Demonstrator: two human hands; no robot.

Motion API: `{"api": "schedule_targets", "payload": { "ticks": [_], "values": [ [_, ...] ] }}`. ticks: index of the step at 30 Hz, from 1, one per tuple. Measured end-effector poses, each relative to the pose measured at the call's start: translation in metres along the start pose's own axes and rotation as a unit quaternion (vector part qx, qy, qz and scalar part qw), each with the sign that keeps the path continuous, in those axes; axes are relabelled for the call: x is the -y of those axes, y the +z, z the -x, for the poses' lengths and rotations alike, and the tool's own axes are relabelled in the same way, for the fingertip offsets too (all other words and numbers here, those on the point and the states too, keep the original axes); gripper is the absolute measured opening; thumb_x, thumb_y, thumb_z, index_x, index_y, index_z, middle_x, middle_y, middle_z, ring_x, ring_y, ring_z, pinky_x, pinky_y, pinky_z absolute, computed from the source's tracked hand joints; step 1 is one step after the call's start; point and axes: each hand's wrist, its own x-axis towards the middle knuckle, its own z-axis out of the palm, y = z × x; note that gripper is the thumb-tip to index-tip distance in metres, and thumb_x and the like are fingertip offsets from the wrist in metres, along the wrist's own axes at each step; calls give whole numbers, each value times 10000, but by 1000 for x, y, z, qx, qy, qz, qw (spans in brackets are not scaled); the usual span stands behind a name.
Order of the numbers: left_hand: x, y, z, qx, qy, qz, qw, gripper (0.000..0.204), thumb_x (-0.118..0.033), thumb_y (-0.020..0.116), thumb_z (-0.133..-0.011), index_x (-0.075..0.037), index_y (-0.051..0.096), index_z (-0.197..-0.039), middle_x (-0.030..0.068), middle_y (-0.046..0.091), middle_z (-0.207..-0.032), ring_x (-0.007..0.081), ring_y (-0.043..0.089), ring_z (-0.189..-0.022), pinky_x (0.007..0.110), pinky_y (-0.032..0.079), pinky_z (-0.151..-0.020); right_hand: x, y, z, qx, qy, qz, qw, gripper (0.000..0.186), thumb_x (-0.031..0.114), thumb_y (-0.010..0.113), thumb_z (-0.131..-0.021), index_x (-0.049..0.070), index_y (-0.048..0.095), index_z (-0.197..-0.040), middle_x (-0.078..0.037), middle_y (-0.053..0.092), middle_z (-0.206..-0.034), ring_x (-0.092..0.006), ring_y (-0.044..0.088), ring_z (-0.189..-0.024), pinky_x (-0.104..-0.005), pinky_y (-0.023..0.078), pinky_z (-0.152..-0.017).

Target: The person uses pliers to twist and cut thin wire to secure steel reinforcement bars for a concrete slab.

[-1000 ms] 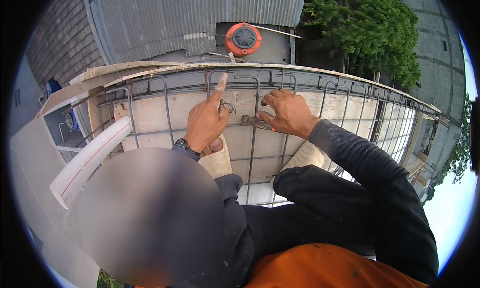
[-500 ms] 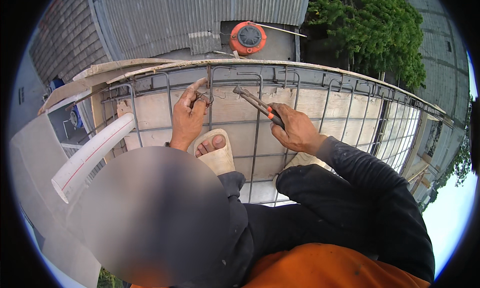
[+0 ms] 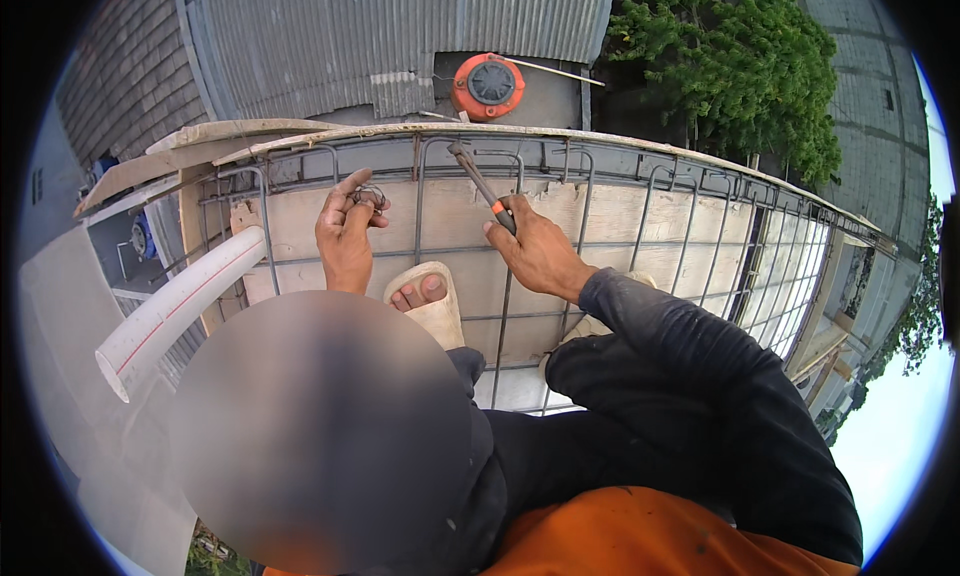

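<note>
Two hands, both occupied. Left hand (image 3: 347, 238): thumb and fingers pinched together on a tangle of thin wire (image 3: 374, 198), index finger extended off it. Right hand (image 3: 540, 253): fingers wrapped round the handles of the pincers (image 3: 481, 187), tool head pointing up and left.

Position: wire sits over the plywood (image 3: 620, 211), left of a hooked bar in the steel grid (image 3: 419, 211); pincers' head lies near that bar's bent top. Contact between tool and steel: cannot tell.

Risks (judgement):
- Wire could slip out of the pinch and drop through the grid; likely cause, a small hold on a springy tangle.
- Loose strands could snag on a bar or on each other if pulled from the bundle carelessly.
- Tool head could knock a bar end, with the hooks standing so close to it.
- Right sleeve (image 3: 690, 321) could catch on a bent end during a sideways reach.
- Bare toes show in the left sandal (image 3: 438, 325); a dropped tool might strike them.
- Footing could fail on narrow steel; whether the soles bear on bars or boards is unclear.

Count: pincers, 1; wire tangle, 1 (strands not separable); sandals, 2, right one partly covered; white pipe with red line (image 3: 185, 311), 1; orange tank with dark lid (image 3: 491, 82), 1. Bars: many, crowding together at right, no reliable total.
</note>
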Motion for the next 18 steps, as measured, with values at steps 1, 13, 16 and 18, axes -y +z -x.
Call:
{"api": "schedule_targets", "payload": {
  "ticks": [1, 13, 16, 18],
  "values": [
    [-3, 1, 0, -5, -1, 5, 1000, 430, -71, 518, -1022, 56, 613, -1421, 59, 686, -1009, 148, 678, -947, 276, 572, -792, 1, -2, 2, 3, 2, 8, 1000, 548, 414, 598, -1039, -48, 540, -1328, -295, 706, -1075, -494, 710, -953, -544, 547, -871],
    [-2, 17, 0, 44, -11, 20, 999, 425, -69, 526, -1022, 55, 605, -1421, 68, 704, -1051, 134, 688, -981, 257, 580, -805, -76, -42, 39, -39, -168, 328, 929, 463, 412, 747, -949, 33, 674, -1205, -173, 631, -1146, -345, 639, -1104, -458, 552, -916],
    [-5, 17, 0, 49, -1, 1, 999, 417, -57, 528, -1029, 51, 605, -1425, 59, 703, -1051, 147, 687, -995, 271, 574, -826, -58, -39, 7, -145, -217, 244, 934, 429, 449, 726, -969, 47, 721, -1120, -180, 698, -1070, -341, 687, -1016, -445, 563, -849],
    [-3, 14, -1, 46, -1, 5, 999, 423, -64, 530, -1021, 56, 608, -1419, 72, 707, -1056, 139, 690, -982, 267, 581, -818, -39, -34, -25, -196, -201, 186, 942, 440, 479, 719, -980, 56, 739, -1098, -165, 735, -960, -340, 714, -898, -447, 568, -777]
  ]
}}
